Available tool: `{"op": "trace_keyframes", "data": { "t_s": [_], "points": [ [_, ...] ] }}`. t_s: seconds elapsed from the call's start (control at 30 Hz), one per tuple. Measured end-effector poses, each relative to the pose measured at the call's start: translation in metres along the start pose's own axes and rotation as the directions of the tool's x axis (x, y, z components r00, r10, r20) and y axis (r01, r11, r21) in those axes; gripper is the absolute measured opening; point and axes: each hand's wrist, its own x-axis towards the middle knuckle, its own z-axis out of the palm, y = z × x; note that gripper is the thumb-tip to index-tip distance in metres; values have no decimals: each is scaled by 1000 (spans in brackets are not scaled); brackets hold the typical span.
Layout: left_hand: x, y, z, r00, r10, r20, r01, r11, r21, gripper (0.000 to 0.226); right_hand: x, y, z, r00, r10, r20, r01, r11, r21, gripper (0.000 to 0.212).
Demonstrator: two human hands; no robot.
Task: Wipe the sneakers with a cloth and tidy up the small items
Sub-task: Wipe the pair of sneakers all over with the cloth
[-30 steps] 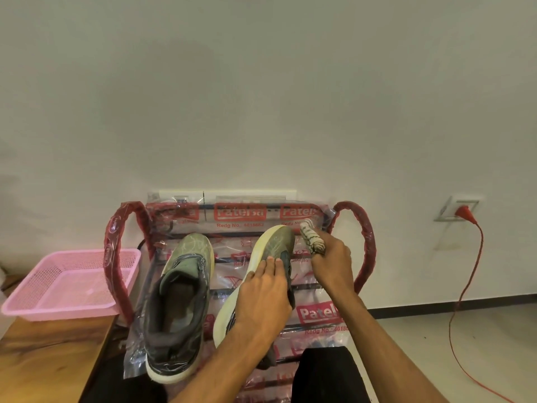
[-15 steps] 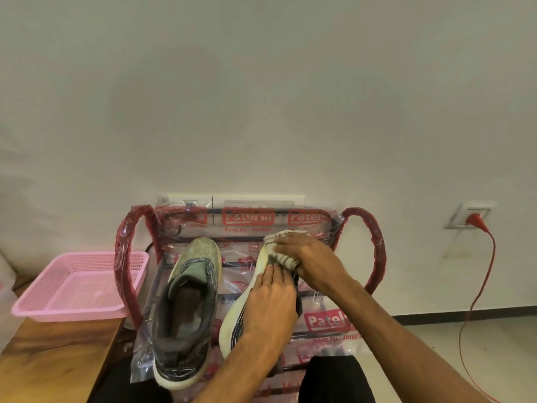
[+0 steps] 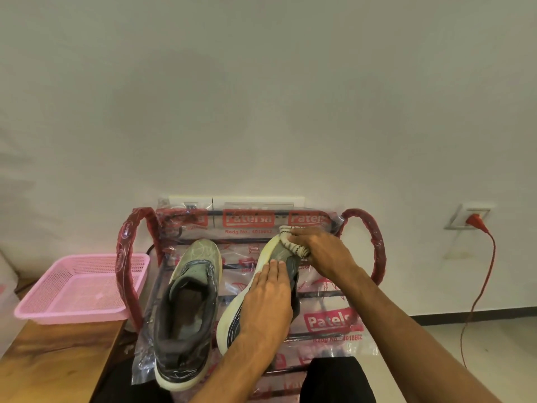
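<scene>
Two sneakers [image 3: 186, 309] [image 3: 276, 248]; two hands [image 3: 268, 303] [image 3: 322, 251]; one cloth [image 3: 293, 245]; one pink basket [image 3: 72, 315]; one rack [image 3: 377, 242]; one red cable [image 3: 476, 221]

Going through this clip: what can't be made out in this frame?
- Head view: the toe of the tilted sneaker is covered by the cloth that the right hand grips.
- Its upper and heel lie under the flat left hand and forearm.
- The lower end of the red cord is lost behind the right forearm.
- Small items to tidy: none in view.

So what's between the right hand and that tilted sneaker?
A white cloth, held by the right hand against the toe of the tilted sneaker; the head view shows it.
</scene>
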Motion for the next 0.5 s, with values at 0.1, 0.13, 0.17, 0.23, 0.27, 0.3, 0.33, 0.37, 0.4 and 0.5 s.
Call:
{"op": "trace_keyframes", "data": {
  "t_s": [0.1,0.13,0.17,0.23,0.27,0.3,0.33,0.37,0.4,0.5],
  "points": [
    [2,-6,1,999,-38,-5,37,998,-48,60,-1,-10,3,999,-32,31,30,997,69,50],
    [3,-8,2,999,-48,-11,47,997,-60,58,-4,-12,4,998,-50,40,45,993,112,51],
    [3,-8,3,999,-53,-13,52,996,-71,58,-5,-11,4,998,-49,39,43,989,144,52],
    [3,-7,2,999,-53,5,54,995,-89,61,-4,-4,6,1000,10,28,-15,985,173,49],
    [3,-6,2,998,-55,22,56,994,-89,64,-4,-2,6,999,35,14,-37,985,169,49],
    [3,-6,1,998,-55,40,59,995,-86,68,-3,-3,6,999,36,2,-36,988,152,49],
    [3,-6,1,997,-56,51,60,995,-81,71,-4,-7,6,1000,11,-7,-10,991,135,50],
    [3,-6,1,997,-56,57,60,995,-74,73,-5,-11,6,999,-36,-11,37,991,126,52],
    [4,-6,2,997,-56,58,60,996,-68,72,-7,-14,7,996,-89,-18,90,988,127,54],
    [5,-5,4,997,-51,51,54,997,-61,68,-8,-8,8,996,-85,-36,88,991,101,53]
  ]
}}
